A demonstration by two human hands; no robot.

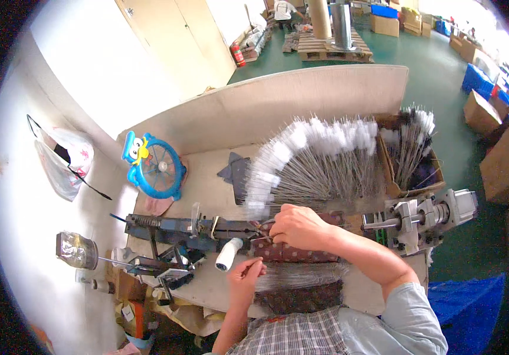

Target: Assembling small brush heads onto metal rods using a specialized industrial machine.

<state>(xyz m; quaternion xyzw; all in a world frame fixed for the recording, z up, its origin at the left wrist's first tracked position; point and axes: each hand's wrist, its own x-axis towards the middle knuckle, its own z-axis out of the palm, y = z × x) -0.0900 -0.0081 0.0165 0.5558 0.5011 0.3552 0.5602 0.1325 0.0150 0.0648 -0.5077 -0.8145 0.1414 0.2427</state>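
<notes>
At the left of the table [207,171] stands a blue fan [155,167], with a dark metal machine [177,228] in front of it. My left hand [245,277] pinches thin wires [302,275] from the bundle lying near my body. My right hand [299,228] is curled around a wire at the machine, below the fanned-out white-tipped brushes [313,160].

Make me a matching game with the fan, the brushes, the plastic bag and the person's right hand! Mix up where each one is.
Things:
1. blue fan
2. white-tipped wire brushes
3. plastic bag
4. right hand

Places:
A. hanging on the wall at the left
B. over the patterned cloth
C. spread in a wide arc on the bench
D. standing at the bench's left back corner

Pairs: 1-D, 2-C, 3-A, 4-B
</notes>
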